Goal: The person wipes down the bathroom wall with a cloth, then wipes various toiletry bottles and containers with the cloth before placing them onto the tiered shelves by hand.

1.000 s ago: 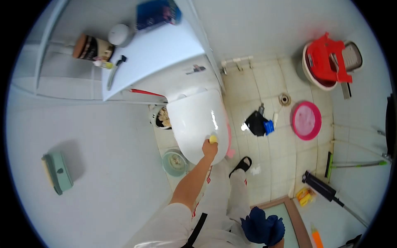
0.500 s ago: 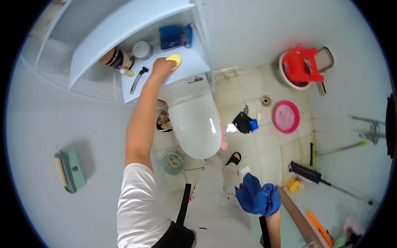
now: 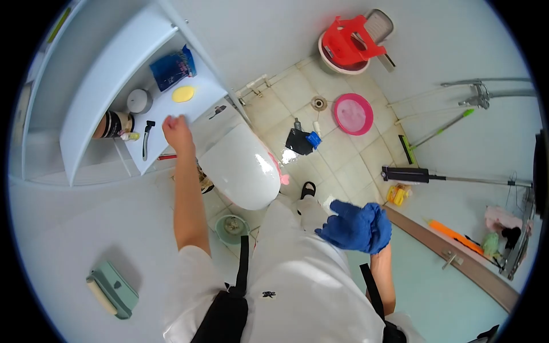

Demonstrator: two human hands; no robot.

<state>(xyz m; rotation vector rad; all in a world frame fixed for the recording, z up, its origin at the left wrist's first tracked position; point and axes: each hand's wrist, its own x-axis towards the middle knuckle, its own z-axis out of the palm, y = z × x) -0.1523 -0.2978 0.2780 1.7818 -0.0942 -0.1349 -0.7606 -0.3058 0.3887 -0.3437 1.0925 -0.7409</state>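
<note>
My bare left hand [image 3: 178, 134] is in front of the shelf's edge, above the toilet tank, its fingers curled in with nothing visible in them. A yellow oval piece [image 3: 183, 94], like a sponge or a bar of soap, lies on the white shelf [image 3: 200, 86] just beyond the fingers. Nearby on the shelf are a black-and-grey razor [image 3: 147, 140], a round white container [image 3: 139, 101] and a blue packet [image 3: 172, 68]. My right hand [image 3: 355, 226] wears a blue glove, bunched at the wrist. Its fingers are apart, beside my right thigh.
Below the shelf stands the toilet with its white lid [image 3: 243, 166] down. A green bucket [image 3: 231, 228] is left of my legs. On the tiles are a pink basin [image 3: 353, 114] and a black bag [image 3: 298, 142]. A mop [image 3: 409, 174] leans at the right.
My left hand has let go of the yellow piece and drawn back from the shelf. The view has turned, so the shelf sits further left. My gloved right hand has risen in view.
</note>
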